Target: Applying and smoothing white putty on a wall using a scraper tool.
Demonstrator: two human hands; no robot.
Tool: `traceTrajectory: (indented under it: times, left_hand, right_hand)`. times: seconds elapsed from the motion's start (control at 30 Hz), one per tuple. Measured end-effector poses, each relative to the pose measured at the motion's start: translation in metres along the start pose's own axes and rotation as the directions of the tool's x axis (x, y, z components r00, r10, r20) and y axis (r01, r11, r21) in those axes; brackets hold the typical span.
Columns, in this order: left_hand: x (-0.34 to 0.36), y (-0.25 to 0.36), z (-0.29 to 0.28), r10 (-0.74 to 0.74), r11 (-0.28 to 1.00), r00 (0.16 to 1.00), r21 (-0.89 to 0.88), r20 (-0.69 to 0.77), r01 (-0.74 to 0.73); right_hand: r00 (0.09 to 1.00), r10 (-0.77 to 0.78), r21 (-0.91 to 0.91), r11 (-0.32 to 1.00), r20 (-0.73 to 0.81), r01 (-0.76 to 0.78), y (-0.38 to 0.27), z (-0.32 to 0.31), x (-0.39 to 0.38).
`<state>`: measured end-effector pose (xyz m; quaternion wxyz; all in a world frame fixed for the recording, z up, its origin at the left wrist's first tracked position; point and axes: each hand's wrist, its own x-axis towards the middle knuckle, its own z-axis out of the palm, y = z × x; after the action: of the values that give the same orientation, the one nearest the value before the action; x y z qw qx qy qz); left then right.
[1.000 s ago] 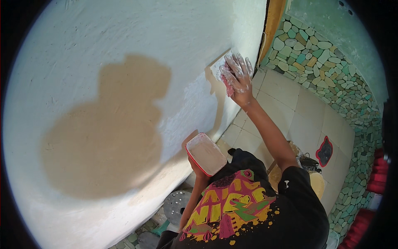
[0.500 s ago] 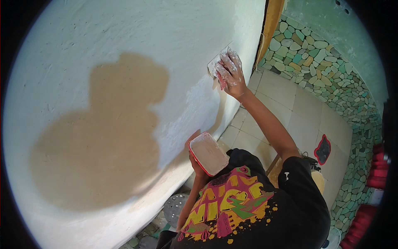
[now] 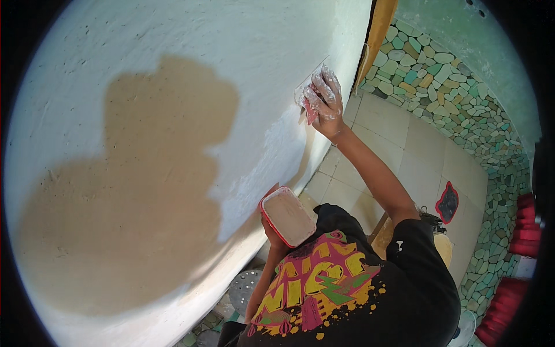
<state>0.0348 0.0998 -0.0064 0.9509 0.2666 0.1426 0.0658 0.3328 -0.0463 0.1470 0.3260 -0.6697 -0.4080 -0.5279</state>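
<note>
My right hand (image 3: 326, 98), smeared with white paste, is closed around the reddish handle of a flat putty scraper (image 3: 310, 114). Its thin, wide blade lies against the white wall (image 3: 266, 69) near the wall's right edge, and the fingers cover part of it. Lower down, close to my chest, my left hand (image 3: 273, 232) grips a rectangular tub (image 3: 270, 224) with a red rim from its left side and below. Smooth, pale pinkish-beige putty (image 3: 292, 217) shows inside the tub. A rougher, whiter patch of coating (image 3: 254, 168) spreads on the wall between the two hands.
Beyond the wall's edge stands a wooden frame (image 3: 378, 37). Beige floor tiles (image 3: 384, 141) meet a border of green pebbles (image 3: 442, 69). A dark mat with red edging (image 3: 447, 202) lies on the floor, and red fabric (image 3: 525, 231) hangs at far right. A perforated grey disc (image 3: 243, 289) sits low by the wall.
My right hand and the scraper have shifted slightly right along the wall. The tub has moved a little left and down. My shadow on the wall has spread leftward.
</note>
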Motion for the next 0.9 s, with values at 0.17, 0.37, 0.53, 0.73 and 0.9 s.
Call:
traceTrajectory:
  times: [0.17,0.37,0.53,0.73,0.9]
  left_hand:
    - [-0.008,0.007,0.014,-0.027,0.997,0.997,-0.066,0.077,0.032]
    - [-0.007,0.009,0.018,-0.078,0.994,0.995,-0.077,0.056,0.082]
    - [-0.003,0.007,0.018,-0.023,1.0,1.0,-0.005,0.005,0.023]
    - [-0.001,0.004,0.01,0.009,1.0,1.0,-0.025,0.009,-0.009]
    - [-0.003,0.003,0.017,-0.008,1.0,1.0,-0.009,0.024,0.008]
  right_hand:
    - [0.999,0.038,0.019,0.999,-0.015,-0.037,-0.007,0.0,0.001]
    - [0.993,0.116,0.027,0.993,-0.018,-0.116,-0.008,0.003,-0.005]
    - [0.993,0.118,0.069,0.991,-0.013,-0.117,-0.006,0.001,-0.008]
    - [0.992,0.125,0.066,0.99,0.021,-0.126,-0.012,-0.005,-0.011]
    - [0.987,0.138,0.062,0.988,0.078,-0.143,-0.007,-0.012,-0.024]
